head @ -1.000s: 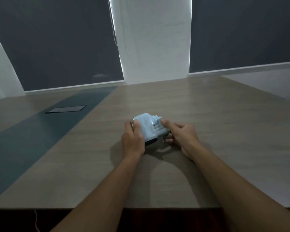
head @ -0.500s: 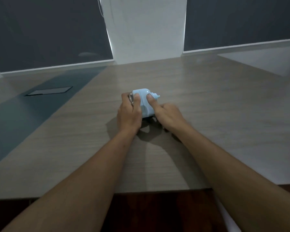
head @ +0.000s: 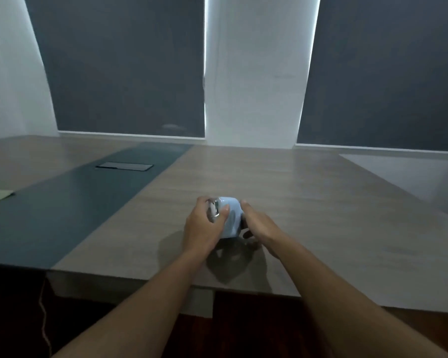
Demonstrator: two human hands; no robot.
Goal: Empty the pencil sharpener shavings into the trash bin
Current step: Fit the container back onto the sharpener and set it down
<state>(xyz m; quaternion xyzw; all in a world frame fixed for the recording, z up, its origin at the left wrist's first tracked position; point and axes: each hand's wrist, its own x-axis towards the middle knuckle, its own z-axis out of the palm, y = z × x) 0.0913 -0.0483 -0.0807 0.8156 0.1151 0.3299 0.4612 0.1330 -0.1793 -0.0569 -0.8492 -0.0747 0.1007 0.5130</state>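
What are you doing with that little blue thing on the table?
A person is holding a light blue pencil sharpener with both hands over a wooden table. The left hand wraps around the end with the shiny metal part, and the right hand is against the other side. The job is to tip its shavings into a trash bin, but no bin is in view, and no shavings show on the table.

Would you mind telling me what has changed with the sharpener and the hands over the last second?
The pencil sharpener now appears raised off the table. The right hand shifted from its front end to its right side. The left hand kept its grip, thumb on top. No trash bin in view.
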